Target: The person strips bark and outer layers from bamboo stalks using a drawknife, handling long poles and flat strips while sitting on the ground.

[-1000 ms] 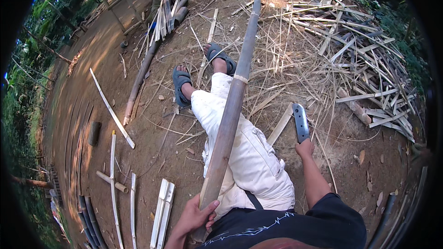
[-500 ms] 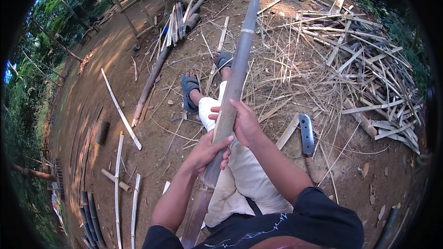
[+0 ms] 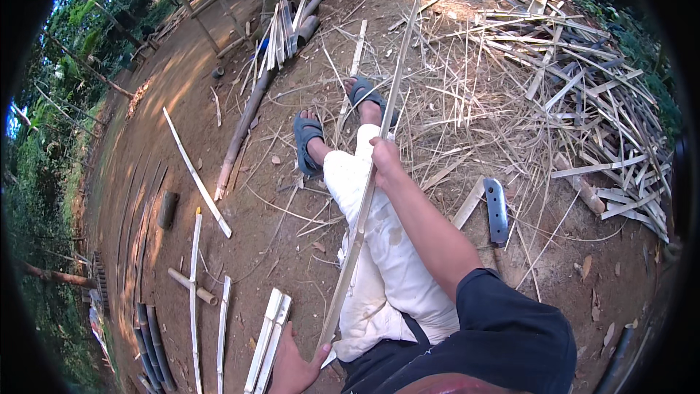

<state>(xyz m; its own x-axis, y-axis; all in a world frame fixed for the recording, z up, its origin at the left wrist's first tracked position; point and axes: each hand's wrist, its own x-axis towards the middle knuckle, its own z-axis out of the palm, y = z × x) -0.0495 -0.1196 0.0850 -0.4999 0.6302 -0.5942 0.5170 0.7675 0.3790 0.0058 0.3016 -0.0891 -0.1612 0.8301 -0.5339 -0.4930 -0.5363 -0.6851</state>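
Note:
A long split length of bamboo (image 3: 355,242) runs slantwise across my lap, its narrow pale edge turned up. My right hand (image 3: 386,159) is closed around its middle, above my shins. Near its lower end is my left hand (image 3: 297,366), thumb spread out beside the bamboo and fingers partly hidden. That hand lies against a small stack of pale bamboo slats (image 3: 268,339) on the ground at my left. To the right of my legs lies a broad dark blade with holes (image 3: 496,211), its wooden handle partly hidden by my arm.
A large heap of split bamboo (image 3: 583,87) fills the far right. Thin shavings (image 3: 452,117) litter the ground past my feet. A bamboo pole (image 3: 244,131) and upright slats (image 3: 281,36) stand ahead left. Loose strips (image 3: 195,292) and dark bamboo lengths (image 3: 157,346) lie at left.
The bamboo has turned from its broad dark face to its narrow edge. My left hand has left its middle and moved down and left to the slats. My right hand still holds it.

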